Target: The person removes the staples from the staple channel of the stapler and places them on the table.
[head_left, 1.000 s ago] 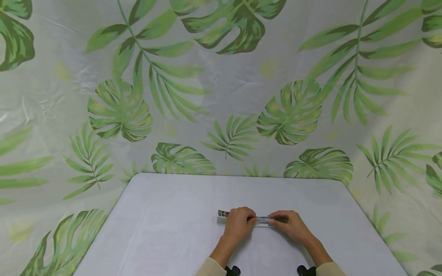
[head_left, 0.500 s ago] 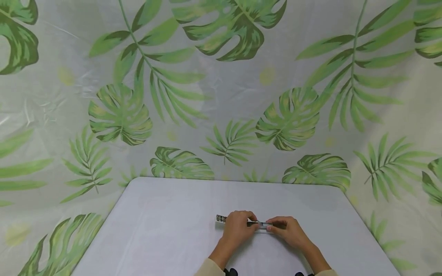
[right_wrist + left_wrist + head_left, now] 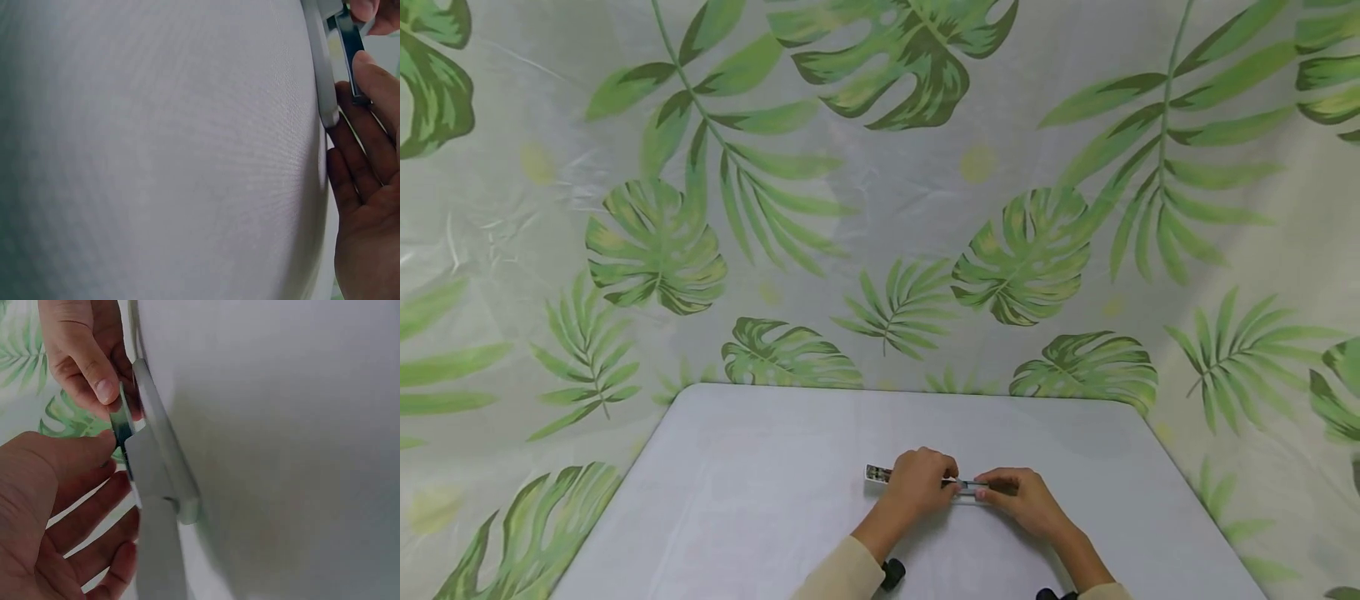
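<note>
In the head view my left hand (image 3: 917, 482) and right hand (image 3: 1026, 500) meet over the table. Between them is a narrow, glossy dark strip (image 3: 120, 428), its exact kind unclear. The left thumb and index finger pinch it near one end. At the other end, my right thumb presses the strip (image 3: 351, 59) against the fingers. A long white box (image 3: 161, 550) with a dark printed end lies beneath the left hand, partly hidden by it. Alongside runs a pale rounded bar (image 3: 164, 434); in the right wrist view its tip meets the right fingers.
The white-covered table (image 3: 760, 467) has rounded far corners. Behind it hangs a sheet (image 3: 880, 208) printed with green leaves. Dark wrist camera mounts (image 3: 892, 575) sit by the beige sleeves (image 3: 842, 571).
The hands have drawn slightly closer together, and the piece between them shows thinner and darker. My left forearm has swung a little leftward. The head view has shifted slightly.
</note>
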Demonstrator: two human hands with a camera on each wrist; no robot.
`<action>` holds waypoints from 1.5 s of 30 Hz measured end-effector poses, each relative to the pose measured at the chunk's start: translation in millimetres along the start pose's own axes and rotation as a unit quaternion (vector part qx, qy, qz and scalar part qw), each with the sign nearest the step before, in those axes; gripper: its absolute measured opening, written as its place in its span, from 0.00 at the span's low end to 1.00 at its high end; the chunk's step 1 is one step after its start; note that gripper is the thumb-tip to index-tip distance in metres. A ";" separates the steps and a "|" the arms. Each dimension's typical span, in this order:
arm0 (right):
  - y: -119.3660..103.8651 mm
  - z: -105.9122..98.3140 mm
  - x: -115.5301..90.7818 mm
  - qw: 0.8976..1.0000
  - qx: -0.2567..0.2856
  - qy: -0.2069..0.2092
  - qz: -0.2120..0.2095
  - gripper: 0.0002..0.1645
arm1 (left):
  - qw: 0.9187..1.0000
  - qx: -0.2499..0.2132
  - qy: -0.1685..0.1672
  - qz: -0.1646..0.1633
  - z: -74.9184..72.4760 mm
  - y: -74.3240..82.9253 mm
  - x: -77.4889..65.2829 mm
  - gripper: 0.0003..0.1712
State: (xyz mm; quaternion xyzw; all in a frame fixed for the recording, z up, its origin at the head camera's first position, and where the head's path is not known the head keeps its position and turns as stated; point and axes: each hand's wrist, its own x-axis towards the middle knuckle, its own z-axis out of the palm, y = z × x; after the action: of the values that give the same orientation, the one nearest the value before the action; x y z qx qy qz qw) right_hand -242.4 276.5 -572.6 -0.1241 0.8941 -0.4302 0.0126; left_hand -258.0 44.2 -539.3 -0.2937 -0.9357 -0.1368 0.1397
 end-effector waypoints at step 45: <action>0.5 2.1 2.9 1.000 0.005 0.000 0.019 0.14 | 0.985 -0.162 0.016 -0.057 -17.6 -36.9 -28.6 0.09</action>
State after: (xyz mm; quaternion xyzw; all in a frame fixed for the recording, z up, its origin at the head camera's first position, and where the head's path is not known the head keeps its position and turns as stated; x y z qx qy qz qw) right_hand -245.0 274.5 -574.1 -0.1069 0.8942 -0.4341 0.0218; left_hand -254.0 -5.5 -539.3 -0.2563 -0.9141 -0.2987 0.0973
